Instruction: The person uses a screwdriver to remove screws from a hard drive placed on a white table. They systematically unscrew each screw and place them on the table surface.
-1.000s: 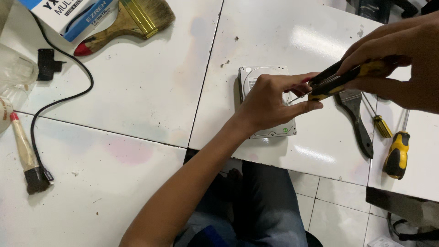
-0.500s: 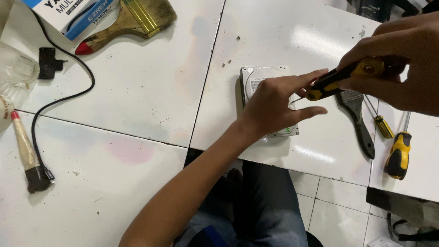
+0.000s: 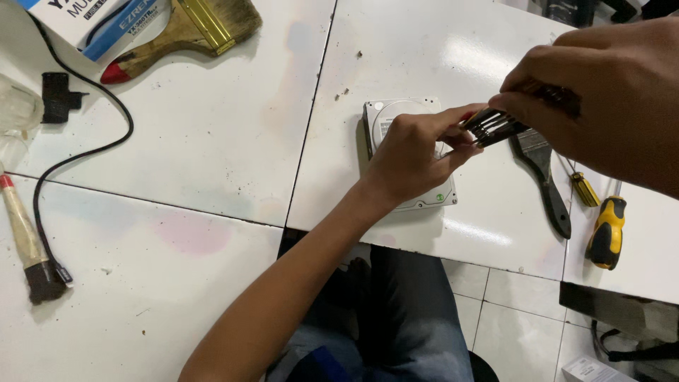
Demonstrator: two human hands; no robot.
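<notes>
A silver hard drive (image 3: 385, 117) lies flat on the white table (image 3: 212, 134), partly hidden under my left hand (image 3: 414, 152). My right hand (image 3: 608, 106) holds a folding set of dark metal keys (image 3: 495, 124) just above and right of the drive. My left hand's thumb and fingertips pinch the fanned-out ends of those keys.
A black narrow brush (image 3: 541, 170), a small yellow screwdriver (image 3: 583, 187) and a yellow-and-black screwdriver (image 3: 607, 230) lie at the right. A wide wooden brush (image 3: 184, 32), a blue-and-white box (image 3: 92, 21), a black cable (image 3: 78, 152) and another brush (image 3: 28, 244) lie left.
My right hand lowered the key set toward the drive. My left hand, open half a second ago, has closed its fingertips on the fanned keys.
</notes>
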